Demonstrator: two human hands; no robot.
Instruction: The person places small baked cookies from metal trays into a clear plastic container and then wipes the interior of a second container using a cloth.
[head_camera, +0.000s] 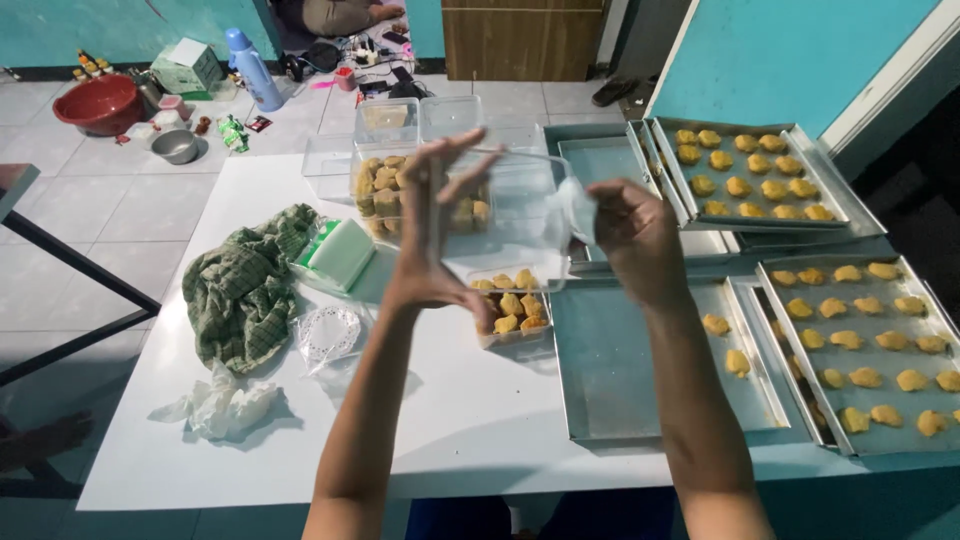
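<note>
While both arms are reaching up through the middle of the frame, the left hand (432, 225) is holding a clear plastic container (520, 215) in the air, its fingers spread wide and its thumb pressing the container's left edge. At centre right, the right hand (632, 240) is curling its fingers around the container's right side, pinching a white tissue (578, 208) against the plastic. So the container is sitting raised between the two hands, above the white table (470, 410). Directly below it, a small open box of yellow cookies (512, 310) is resting on the table, and behind it, seen partly through the plastic, a filled box of cookies (385, 190) is standing with empty clear boxes (420, 118) farther up the frame. Left of centre, a green checked cloth (245, 285) is lying bunched beside a green and white packet (340, 252), with a paper doily (328, 332) and crumpled tissue (222, 408) lower left. Metal trays are filling the right side: a nearly bare tray (620, 370) with two cookies, and trays of cookies (870, 340) at right and upper right. A red bowl (98, 103) and blue bottle (252, 68) are standing on the floor, upper left.
</note>
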